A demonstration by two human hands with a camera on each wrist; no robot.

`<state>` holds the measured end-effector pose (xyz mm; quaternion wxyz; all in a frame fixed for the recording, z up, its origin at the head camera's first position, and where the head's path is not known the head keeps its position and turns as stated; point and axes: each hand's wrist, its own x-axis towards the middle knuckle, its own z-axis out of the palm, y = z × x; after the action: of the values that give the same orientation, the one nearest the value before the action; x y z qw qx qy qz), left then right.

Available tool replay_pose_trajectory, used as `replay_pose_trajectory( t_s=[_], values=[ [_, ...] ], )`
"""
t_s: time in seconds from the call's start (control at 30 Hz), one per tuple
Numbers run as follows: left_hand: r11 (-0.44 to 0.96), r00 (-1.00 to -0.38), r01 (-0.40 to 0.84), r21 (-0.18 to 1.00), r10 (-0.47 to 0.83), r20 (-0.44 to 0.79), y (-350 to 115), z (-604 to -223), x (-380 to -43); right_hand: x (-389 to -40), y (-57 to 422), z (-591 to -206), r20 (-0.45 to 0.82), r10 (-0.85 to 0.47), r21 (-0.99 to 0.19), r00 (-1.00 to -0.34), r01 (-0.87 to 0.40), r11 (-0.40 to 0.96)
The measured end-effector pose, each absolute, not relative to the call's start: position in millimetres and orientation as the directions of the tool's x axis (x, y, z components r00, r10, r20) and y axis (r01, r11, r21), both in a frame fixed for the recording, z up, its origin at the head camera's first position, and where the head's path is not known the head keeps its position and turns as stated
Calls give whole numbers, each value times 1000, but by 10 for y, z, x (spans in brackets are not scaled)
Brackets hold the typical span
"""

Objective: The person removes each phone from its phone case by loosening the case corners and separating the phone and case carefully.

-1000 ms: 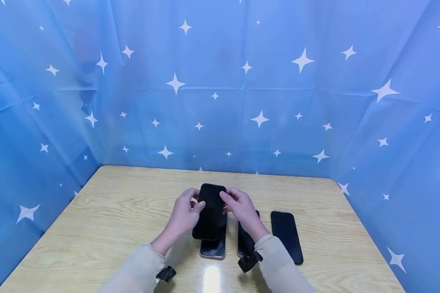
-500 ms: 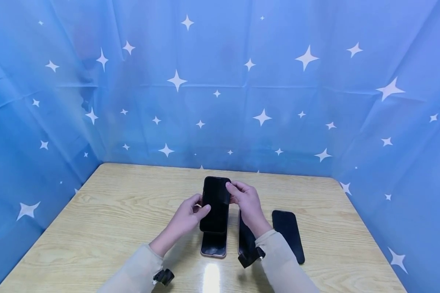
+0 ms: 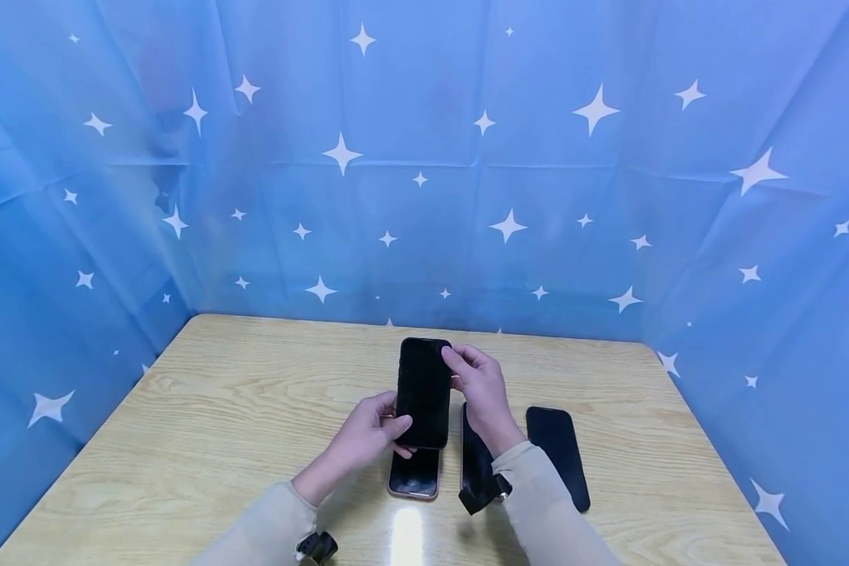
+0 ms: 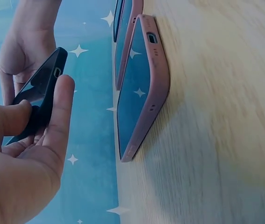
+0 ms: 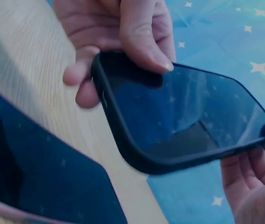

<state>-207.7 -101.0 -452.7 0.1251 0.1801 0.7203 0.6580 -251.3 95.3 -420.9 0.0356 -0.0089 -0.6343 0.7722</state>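
A smartphone in a black case (image 3: 424, 389) is held up in both hands above the table, its dark screen facing me. My left hand (image 3: 368, 431) grips its lower left side, thumb on the screen's edge and fingers behind. At the upper right corner, my right hand (image 3: 483, 387) pinches it between thumb and fingers. The right wrist view shows the black case's raised rim around the glossy screen. Below lies a phone in a pink case (image 4: 155, 77), screen up; in the head view the held phone overlaps its upper part.
Right of the pink-cased phone lies a second phone (image 3: 472, 460), partly hidden by my right arm. A third, black phone (image 3: 557, 448) lies slightly angled farther right. They rest on a wood-grain table (image 3: 255, 377), with a blue star-patterned curtain (image 3: 424, 259) behind and at both sides.
The black-cased phone has moved up and to the right in both hands, uncovering some of the table to its left. My left hand has slid toward its lower end.
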Motion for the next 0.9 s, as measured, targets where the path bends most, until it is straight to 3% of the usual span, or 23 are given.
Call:
replay_pose_trajectory(
  t_s=[0.23, 0.63, 0.9],
  values=[
    [92, -916, 103, 990, 397, 59, -989, -4500, -2059, -2526, 985, -4243, 2, 79, -966, -997, -22, -258],
    [111, -907, 101, 989, 418, 46, -1028, -4431, -2059, -2534, 1140, -4255, 23, -89, -954, -996, 5, -299],
    [105, -894, 103, 989, 446, 45, -1068, -4430, -2107, -2537, 1133, -4274, 33, -91, -927, -995, 3, -375]
  ],
)
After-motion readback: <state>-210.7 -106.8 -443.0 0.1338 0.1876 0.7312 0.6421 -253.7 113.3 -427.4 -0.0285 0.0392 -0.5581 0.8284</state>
